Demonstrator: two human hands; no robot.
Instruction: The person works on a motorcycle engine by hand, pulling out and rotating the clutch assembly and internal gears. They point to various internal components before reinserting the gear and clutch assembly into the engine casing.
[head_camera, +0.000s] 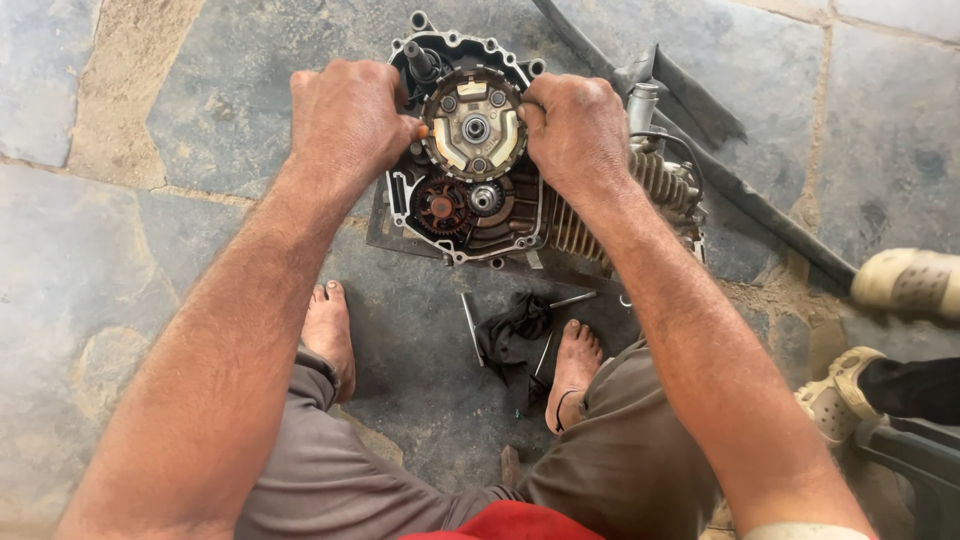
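Note:
An opened motorcycle engine lies on the stone floor with its side cover off. Its round clutch assembly sits at the top, with small gears below it. My left hand grips the clutch's left edge, fingers curled around it. My right hand grips the clutch's right edge the same way. The ribbed cylinder fins stick out to the right, behind my right wrist.
A black rag and long metal bolts lie between my bare feet. A dark rubber strip runs diagonally at right. Another person's sandalled feet stand at the right edge.

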